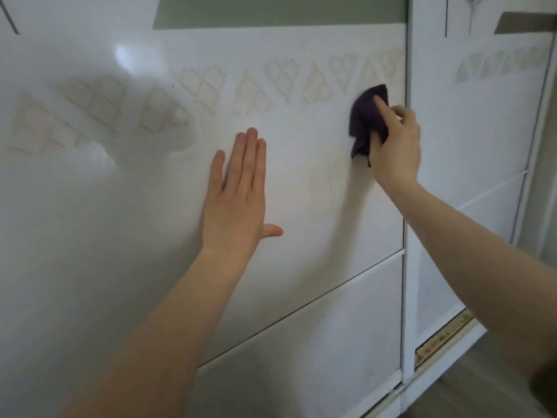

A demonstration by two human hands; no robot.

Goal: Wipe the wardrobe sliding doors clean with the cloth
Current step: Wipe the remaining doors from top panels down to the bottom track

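In right grip (pixel 394 146), cloth (pixel 366 116) (against door (pixel 301 182))

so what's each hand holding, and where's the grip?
Right hand holds the purple cloth, bunched by its right side, forefinger pressing it to the sliding door. Left hand holds nothing; it lies flat on the door.

Left hand (pixel 238 191): flat, fingers (pixel 250 158) straight and together, thumb splayed right, palm on glossy white sliding door panel (pixel 120 206). Bare forearm reaches up from lower left.
Right hand (pixel 394 149): higher, bare arm extended from right edge. Index finger straight, other fingers curled round crumpled dark purple cloth (pixel 366 116).
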